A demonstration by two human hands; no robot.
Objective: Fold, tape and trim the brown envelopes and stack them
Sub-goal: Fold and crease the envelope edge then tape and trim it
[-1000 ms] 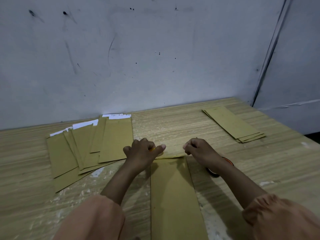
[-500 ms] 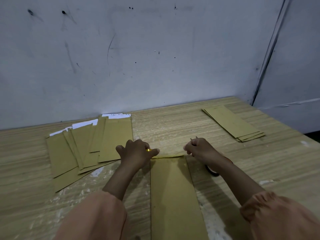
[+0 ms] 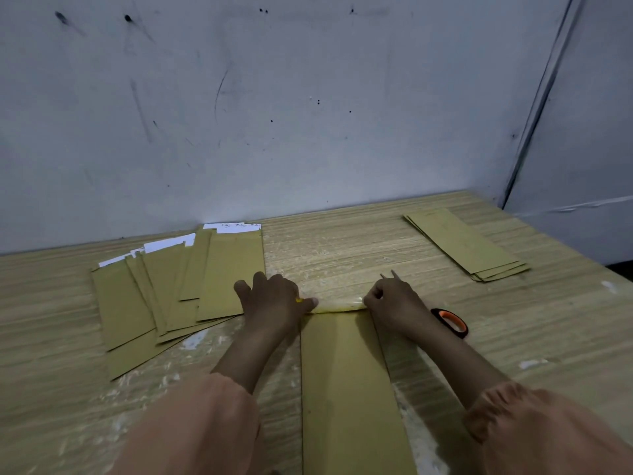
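1. A long brown envelope (image 3: 349,389) lies flat on the wooden table (image 3: 342,255) in front of the person; its far end sits between the two hands, and a shiny strip of clear tape (image 3: 339,305) runs across that end.
2. The left hand (image 3: 272,303) has curled fingers and presses down at the tape's left end; something small and yellow shows under the thumb, too hidden to name.
3. The right hand (image 3: 394,301) is curled and pinches the tape's right end; thin metal tips stick out above its knuckles.
4. Fanned envelopes (image 3: 171,293) lie to the left; white paper (image 3: 233,228) pokes from their open far ends.
5. A neat stack (image 3: 466,245) lies far right; an orange-and-black handle (image 3: 450,322) rests beside the right wrist.
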